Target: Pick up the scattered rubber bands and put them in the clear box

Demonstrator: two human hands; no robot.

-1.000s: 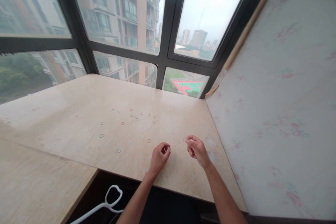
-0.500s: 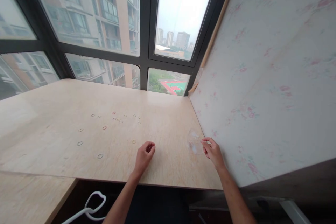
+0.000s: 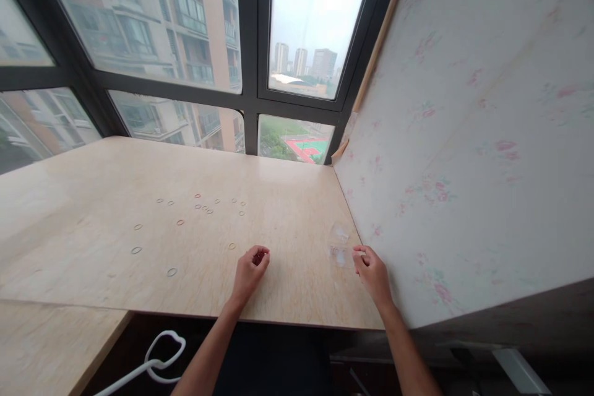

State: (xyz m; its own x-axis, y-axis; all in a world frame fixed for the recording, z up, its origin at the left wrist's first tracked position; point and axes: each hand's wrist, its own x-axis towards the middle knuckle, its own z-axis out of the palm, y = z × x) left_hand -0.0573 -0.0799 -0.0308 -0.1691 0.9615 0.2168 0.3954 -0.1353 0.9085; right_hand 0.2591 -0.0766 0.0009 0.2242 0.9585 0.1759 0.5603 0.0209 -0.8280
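My left hand (image 3: 250, 271) rests low over the tabletop, its fingers curled in and the thumb near the fingertips. Whether anything small sits in that pinch I cannot make out. A yellowish ring-shaped band (image 3: 232, 246) lies just left of it. At the right, my right hand (image 3: 374, 272) is closed, with thumb and finger pinched at the right edge of a small clear plastic box (image 3: 341, 255). The box's transparent lid (image 3: 340, 232) stands opened toward the window. Several thin bands, among them a red one (image 3: 180, 223) and a dark green one (image 3: 136, 250), are scattered to the left.
The pale marbled tabletop (image 3: 288, 204) runs back to dark-framed windows (image 3: 250, 99). A flower-patterned wall (image 3: 445, 154) borders it closely on the right. Below the front edge at left is a white looped object (image 3: 162, 362).
The whole view has shifted slightly, so everything appears a little farther left and higher. Both hands keep nearly the same poses, and the bands stay where they lay.
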